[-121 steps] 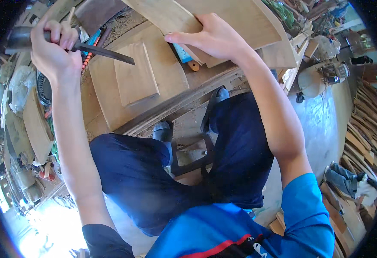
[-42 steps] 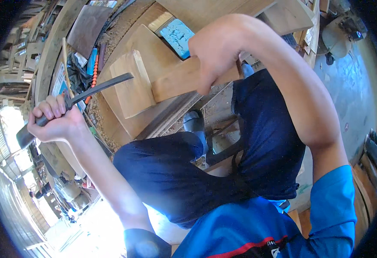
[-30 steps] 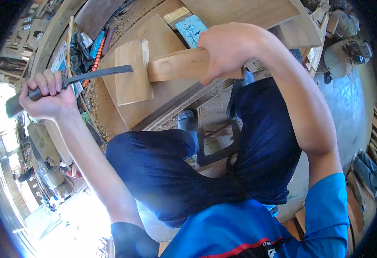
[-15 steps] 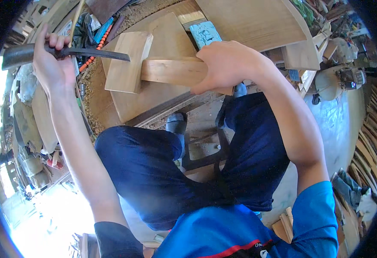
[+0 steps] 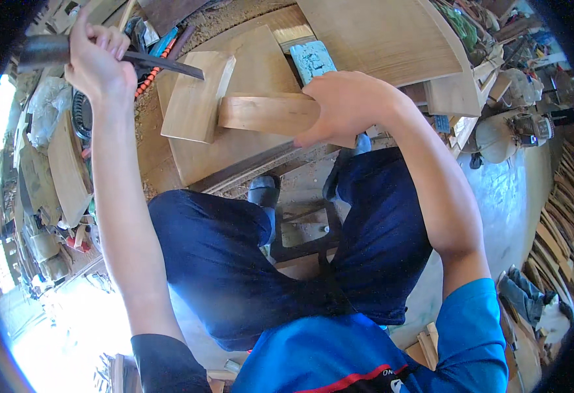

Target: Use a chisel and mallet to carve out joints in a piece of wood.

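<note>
My left hand [image 5: 100, 62], at the upper left, is closed around a dark tool [image 5: 169, 64]. One thick, blunt end of it sticks out left of the hand; a long, narrow metal part runs right, its tip above a pale wooden block [image 5: 197, 95]. My fingers hide the tool's middle. My right hand [image 5: 346, 105] grips a thick pale wooden bar [image 5: 267, 112] from above. The bar's left end lies against the block's side; I cannot tell whether they are joined. Block and bar are over a broad wooden board [image 5: 251, 52], beyond my knees.
A light-blue block [image 5: 312, 60] lies just beyond my right hand. Another wide board [image 5: 382, 39] stretches behind it. Blue and orange tools [image 5: 149, 77] lie beside the left forearm. A round machine [image 5: 496, 137] stands at right, wood strips [image 5: 555, 229] at far right.
My left hand has moved right and slightly up with the dark tool, whose thin tip has also risen a little. My right hand keeps its grip on the bar and has hardly shifted.
</note>
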`<state>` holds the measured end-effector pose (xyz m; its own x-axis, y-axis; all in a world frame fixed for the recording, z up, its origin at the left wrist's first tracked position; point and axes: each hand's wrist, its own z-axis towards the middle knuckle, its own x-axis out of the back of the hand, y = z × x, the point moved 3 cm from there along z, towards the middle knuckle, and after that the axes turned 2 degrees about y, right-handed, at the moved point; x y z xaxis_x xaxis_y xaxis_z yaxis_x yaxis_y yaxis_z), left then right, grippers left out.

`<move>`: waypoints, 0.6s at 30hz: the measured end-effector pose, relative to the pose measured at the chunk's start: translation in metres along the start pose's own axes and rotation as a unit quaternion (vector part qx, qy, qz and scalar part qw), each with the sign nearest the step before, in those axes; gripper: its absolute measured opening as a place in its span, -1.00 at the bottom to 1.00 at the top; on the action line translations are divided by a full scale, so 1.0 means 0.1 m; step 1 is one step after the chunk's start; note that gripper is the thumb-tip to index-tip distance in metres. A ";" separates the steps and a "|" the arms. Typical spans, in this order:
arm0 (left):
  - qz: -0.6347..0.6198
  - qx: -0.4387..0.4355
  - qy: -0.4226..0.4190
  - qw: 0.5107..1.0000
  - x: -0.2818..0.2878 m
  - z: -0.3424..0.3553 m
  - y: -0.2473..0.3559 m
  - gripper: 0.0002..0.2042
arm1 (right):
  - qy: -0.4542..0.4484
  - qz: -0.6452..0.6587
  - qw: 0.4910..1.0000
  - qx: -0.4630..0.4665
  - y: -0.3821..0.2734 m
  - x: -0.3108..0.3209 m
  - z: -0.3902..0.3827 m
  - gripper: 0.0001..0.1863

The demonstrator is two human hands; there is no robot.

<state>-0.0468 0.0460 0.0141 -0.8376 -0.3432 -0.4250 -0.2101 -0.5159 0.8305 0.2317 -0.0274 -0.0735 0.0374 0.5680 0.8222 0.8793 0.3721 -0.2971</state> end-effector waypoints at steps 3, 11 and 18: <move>0.009 -0.001 0.017 1.000 0.12 -0.03 0.02 -0.67 | 0.001 0.000 1.000 -0.004 0.02 0.01 -0.02 -0.23; 0.010 0.027 0.001 1.000 0.29 0.12 -0.02 -0.71 | 0.018 0.015 1.000 0.011 -0.01 0.02 -0.01 -0.28; 0.008 0.021 0.005 1.000 0.30 0.15 -0.03 -0.74 | -0.004 0.026 1.000 0.004 0.02 0.01 -0.01 -0.29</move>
<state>-0.0787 0.0486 0.0043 -0.8361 -0.3591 -0.4148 -0.2174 -0.4772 0.8515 0.2343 -0.0264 -0.0728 0.0782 0.5928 0.8015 0.8728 0.3478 -0.3424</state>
